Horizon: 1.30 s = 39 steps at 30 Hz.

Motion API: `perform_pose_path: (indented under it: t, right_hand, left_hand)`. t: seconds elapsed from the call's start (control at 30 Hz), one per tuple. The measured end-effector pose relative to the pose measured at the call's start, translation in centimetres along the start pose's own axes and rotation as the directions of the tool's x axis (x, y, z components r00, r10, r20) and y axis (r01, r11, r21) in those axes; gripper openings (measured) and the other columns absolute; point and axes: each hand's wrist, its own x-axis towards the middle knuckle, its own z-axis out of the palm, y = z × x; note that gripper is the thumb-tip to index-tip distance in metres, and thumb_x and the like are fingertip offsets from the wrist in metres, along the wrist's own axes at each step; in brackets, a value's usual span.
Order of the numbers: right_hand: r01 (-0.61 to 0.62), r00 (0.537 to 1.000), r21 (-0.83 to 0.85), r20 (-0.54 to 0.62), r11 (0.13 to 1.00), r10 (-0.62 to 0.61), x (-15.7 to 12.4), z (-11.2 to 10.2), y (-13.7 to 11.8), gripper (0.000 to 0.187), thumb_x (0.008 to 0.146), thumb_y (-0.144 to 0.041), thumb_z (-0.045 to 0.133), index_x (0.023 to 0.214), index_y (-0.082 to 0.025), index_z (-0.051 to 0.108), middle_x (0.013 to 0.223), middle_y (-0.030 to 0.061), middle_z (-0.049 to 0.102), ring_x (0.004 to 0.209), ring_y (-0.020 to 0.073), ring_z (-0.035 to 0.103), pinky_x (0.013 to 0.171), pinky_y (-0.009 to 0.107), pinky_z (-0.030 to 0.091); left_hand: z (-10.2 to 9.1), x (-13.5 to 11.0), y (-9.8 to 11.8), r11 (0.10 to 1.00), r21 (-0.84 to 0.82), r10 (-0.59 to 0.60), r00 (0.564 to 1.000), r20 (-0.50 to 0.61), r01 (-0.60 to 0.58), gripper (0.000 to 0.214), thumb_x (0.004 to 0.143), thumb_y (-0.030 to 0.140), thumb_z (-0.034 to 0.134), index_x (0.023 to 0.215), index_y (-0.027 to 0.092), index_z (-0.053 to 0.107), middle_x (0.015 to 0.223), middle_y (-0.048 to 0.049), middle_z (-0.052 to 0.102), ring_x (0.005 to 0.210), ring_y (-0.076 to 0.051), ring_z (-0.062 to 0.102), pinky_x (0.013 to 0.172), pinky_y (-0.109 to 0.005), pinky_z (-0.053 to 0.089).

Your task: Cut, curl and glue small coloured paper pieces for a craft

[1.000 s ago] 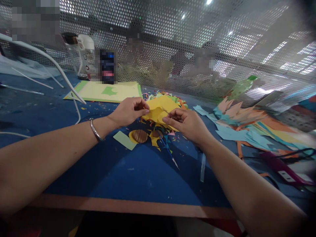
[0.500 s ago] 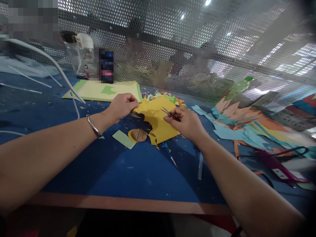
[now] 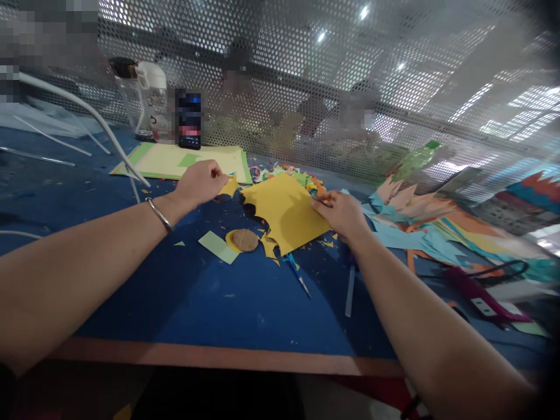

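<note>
My left hand is closed in a pinch on a small cut piece of yellow paper, which hangs beside the larger sheet. That yellow sheet has scalloped, cut-out edges on its left side. Fingers of my right hand are closed on its right edge. The scissors cannot be made out now. In front of the sheet lie a round wooden disc on yellow paper, a pale green paper rectangle and a blue pen-like tool with a pointed tip.
A stack of pale paper, a phone and bottles stand at the back left. Colourful scraps are heaped behind the sheet. Blue paper cut-outs and a purple power strip lie to the right.
The small yellow piece has come away from the sheet, moving left with my left hand. My right hand, which showed scissors over the sheet, has shifted right to its edge.
</note>
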Motion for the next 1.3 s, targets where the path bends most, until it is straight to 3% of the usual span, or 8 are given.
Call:
perform_pose_path:
  t: [0.17, 0.33, 0.53, 0.73, 0.87, 0.97, 1.1, 1.3]
  right_hand:
    - [0.005, 1.000, 0.038, -0.004, 0.999, -0.005, -0.2, -0.5, -0.8, 0.023, 0.072, -0.041, 0.064, 0.069, -0.018, 0.064, 0.063, 0.0048, 0.063, 0.060, 0.0194, 0.058, 0.057, 0.031, 0.038]
    - [0.046, 0.995, 0.139, -0.099, 0.989, -0.032, -0.7, -0.8, -1.8, 0.024, 0.074, -0.043, 0.062, 0.073, -0.019, 0.062, 0.062, 0.0028, 0.063, 0.058, 0.0165, 0.054, 0.054, 0.028, 0.036]
    - [0.128, 0.983, 0.189, -0.158, 0.974, -0.098, -0.8, -1.1, -1.8, 0.022, 0.077, -0.042, 0.064, 0.074, -0.020, 0.061, 0.062, 0.0027, 0.061, 0.057, 0.0172, 0.052, 0.055, 0.031, 0.037]
    - [0.280, 0.936, 0.344, -0.306, 0.896, -0.175, -1.1, -1.5, -2.2, 0.024, 0.084, -0.046, 0.064, 0.083, -0.022, 0.062, 0.073, 0.0042, 0.060, 0.064, 0.0196, 0.054, 0.059, 0.034, 0.042]
    - [0.336, 0.916, 0.375, -0.342, 0.864, -0.208, -1.5, -1.4, -2.6, 0.031, 0.088, -0.053, 0.060, 0.090, -0.022, 0.062, 0.077, 0.0053, 0.059, 0.068, 0.0206, 0.057, 0.061, 0.036, 0.044]
    - [0.348, 0.917, 0.351, -0.320, 0.869, -0.238, -1.8, -1.2, -2.8, 0.035, 0.090, -0.056, 0.056, 0.096, -0.022, 0.062, 0.077, 0.0052, 0.057, 0.069, 0.0206, 0.058, 0.058, 0.035, 0.043]
    - [0.323, 0.933, 0.369, -0.280, 0.871, -0.227, -2.1, -1.0, -3.3, 0.036, 0.091, -0.057, 0.053, 0.101, -0.023, 0.060, 0.069, 0.0022, 0.052, 0.059, 0.0177, 0.053, 0.052, 0.032, 0.039]
    - [0.311, 0.935, 0.373, -0.283, 0.874, -0.213, -2.6, -1.0, -4.1, 0.032, 0.090, -0.056, 0.056, 0.093, -0.024, 0.058, 0.068, 0.0007, 0.048, 0.056, 0.0154, 0.048, 0.051, 0.031, 0.038]
  left_hand:
    - [-0.1, -0.1, -0.4, 0.975, 0.215, 0.024, 0.991, 0.133, -0.053, 0.013, 0.079, 0.032, 0.057, 0.075, 0.020, 0.061, 0.077, -0.0069, 0.063, 0.073, -0.022, 0.057, 0.062, -0.033, 0.036]
    - [-0.1, -1.2, -0.1, 0.887, 0.431, 0.146, 0.986, 0.079, -0.166, 0.025, 0.080, 0.038, 0.059, 0.093, 0.021, 0.071, 0.107, -0.0142, 0.062, 0.115, -0.038, 0.050, 0.089, -0.049, 0.041]
    - [0.7, -2.3, 1.4, 0.918, 0.189, 0.315, 0.930, 0.188, -0.349, 0.021, 0.084, 0.033, 0.059, 0.094, 0.017, 0.068, 0.097, -0.0122, 0.066, 0.102, -0.031, 0.057, 0.090, -0.043, 0.041]
    - [1.8, -3.2, 2.8, 0.947, -0.317, 0.146, 0.945, 0.292, -0.049, 0.020, 0.082, 0.032, 0.068, 0.097, 0.019, 0.062, 0.076, -0.0055, 0.068, 0.066, -0.018, 0.061, 0.060, -0.029, 0.039]
    - [2.2, -3.7, 4.3, 0.773, -0.583, 0.069, 0.880, 0.470, 0.251, 0.037, 0.083, 0.034, 0.069, 0.114, 0.020, 0.056, 0.087, -0.0072, 0.071, 0.068, -0.017, 0.064, 0.055, -0.028, 0.039]
    - [2.3, -3.8, 5.0, 0.622, -0.740, 0.146, 0.890, 0.432, 0.257, 0.037, 0.084, 0.025, 0.069, 0.117, 0.021, 0.053, 0.092, -0.0055, 0.071, 0.078, -0.015, 0.065, 0.063, -0.025, 0.044]
    - [2.5, -3.5, 5.0, 0.514, -0.810, 0.130, 0.908, 0.399, 0.282, 0.040, 0.083, 0.015, 0.069, 0.119, 0.022, 0.052, 0.088, -0.0028, 0.069, 0.078, -0.013, 0.063, 0.070, -0.026, 0.047]
    - [3.0, -3.6, 4.4, 0.562, -0.724, 0.027, 0.866, 0.500, 0.400, 0.036, 0.081, 0.013, 0.070, 0.113, 0.023, 0.058, 0.086, -0.0005, 0.061, 0.071, -0.011, 0.062, 0.070, -0.028, 0.049]
